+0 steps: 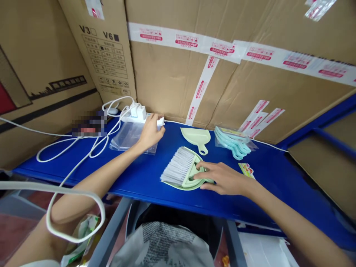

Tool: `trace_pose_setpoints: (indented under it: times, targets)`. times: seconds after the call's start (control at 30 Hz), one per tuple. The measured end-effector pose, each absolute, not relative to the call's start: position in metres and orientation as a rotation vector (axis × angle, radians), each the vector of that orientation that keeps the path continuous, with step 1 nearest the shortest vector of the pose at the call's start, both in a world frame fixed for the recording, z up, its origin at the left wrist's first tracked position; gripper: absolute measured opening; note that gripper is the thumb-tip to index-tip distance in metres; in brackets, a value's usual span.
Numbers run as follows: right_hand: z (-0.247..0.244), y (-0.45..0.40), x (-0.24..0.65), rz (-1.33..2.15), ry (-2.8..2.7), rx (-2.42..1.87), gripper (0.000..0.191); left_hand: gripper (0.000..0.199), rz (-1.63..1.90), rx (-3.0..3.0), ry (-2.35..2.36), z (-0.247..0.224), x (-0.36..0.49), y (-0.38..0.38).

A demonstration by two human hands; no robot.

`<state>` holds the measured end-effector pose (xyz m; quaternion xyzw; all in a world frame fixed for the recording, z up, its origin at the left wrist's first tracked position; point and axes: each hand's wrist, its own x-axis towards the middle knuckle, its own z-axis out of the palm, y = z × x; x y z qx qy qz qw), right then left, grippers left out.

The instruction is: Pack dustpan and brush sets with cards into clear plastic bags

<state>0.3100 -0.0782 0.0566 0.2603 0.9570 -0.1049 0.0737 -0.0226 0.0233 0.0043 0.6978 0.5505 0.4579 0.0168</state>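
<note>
In the head view, the person's right hand [222, 178] grips a pale green plastic hand brush with white bristles [178, 167] on the blue surface [147, 174], fingers curled over its holes and thumb opposite. Beneath the brush shows the curved rim of a pale green plastic pan [191, 188]. At one o'clock from the brush, a loose, fan-shaped, pale green dustpan [195, 136] lies just beside it.

The left hand [151, 130] is at eleven o'clock, half curled over a clear flat plastic bag [126, 136] by a white power strip [129, 118]; whether it pinches either cannot be told.

As far as shows, the pale green pieces are unwrapped but the loose dustpan is untouched; the turquoise plastic pieces [237, 147] at two o'clock appear still packaged.
</note>
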Motion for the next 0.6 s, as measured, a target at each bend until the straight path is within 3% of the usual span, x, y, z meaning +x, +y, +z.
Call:
trace_pose_setpoints:
  times: [0.2, 0.43, 0.6]
  targets:
    - [0.054, -0.078, 0.301, -0.349, 2.832, 0.778, 0.016, 0.038, 1.475, 2.139, 1.72, 0.003, -0.024, 0.026]
    - [0.075, -0.084, 0.307, -0.585, 3.063, 0.878, 0.029, 0.037, 1.505, 2.131, 1.723, 0.001, -0.029, 0.03]
    - [0.091, -0.036, 0.304, -0.255, 3.143, 1.306, 0.034, 0.038, 1.46, 2.131, 1.732, 0.0, -0.027, 0.029]
